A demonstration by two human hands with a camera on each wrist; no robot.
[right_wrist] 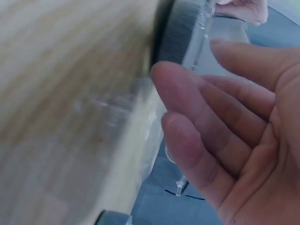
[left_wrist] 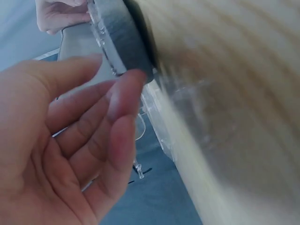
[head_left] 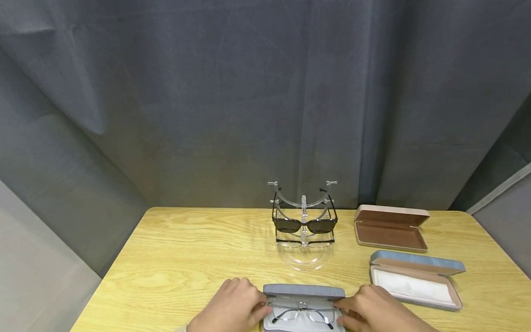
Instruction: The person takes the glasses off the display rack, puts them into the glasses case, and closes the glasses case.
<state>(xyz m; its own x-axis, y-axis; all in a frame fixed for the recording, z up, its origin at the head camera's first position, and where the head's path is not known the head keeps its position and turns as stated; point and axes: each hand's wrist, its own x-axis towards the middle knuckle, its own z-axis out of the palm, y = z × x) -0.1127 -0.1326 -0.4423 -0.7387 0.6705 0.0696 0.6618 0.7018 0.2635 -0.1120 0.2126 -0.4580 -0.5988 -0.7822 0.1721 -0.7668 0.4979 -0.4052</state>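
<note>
Low in the head view, a grey glasses case (head_left: 304, 290) lies open with a pale lining. A pair of thin-rimmed glasses (head_left: 303, 310) rests in it, its dark-tipped temples folded. At the case's left end is my left hand (head_left: 236, 304), and at its right end my right hand (head_left: 375, 310). In the left wrist view, the left fingertips (left_wrist: 133, 84) meet the corner of the case, with the thumb held apart. The right wrist view shows much the same: relaxed right fingers (right_wrist: 176, 77) right at the case's end, thumb spread away from them.
Behind the case stands a clear display stand (head_left: 304, 203) carrying black sunglasses (head_left: 321, 226) and dark-browed glasses (head_left: 286, 241) below. To the right lie an open brown-lined case (head_left: 390, 235) and an open blue case (head_left: 419, 261) with a white cloth (head_left: 410, 284). A grey curtain (head_left: 232, 115) hangs behind the wooden table (head_left: 186, 249).
</note>
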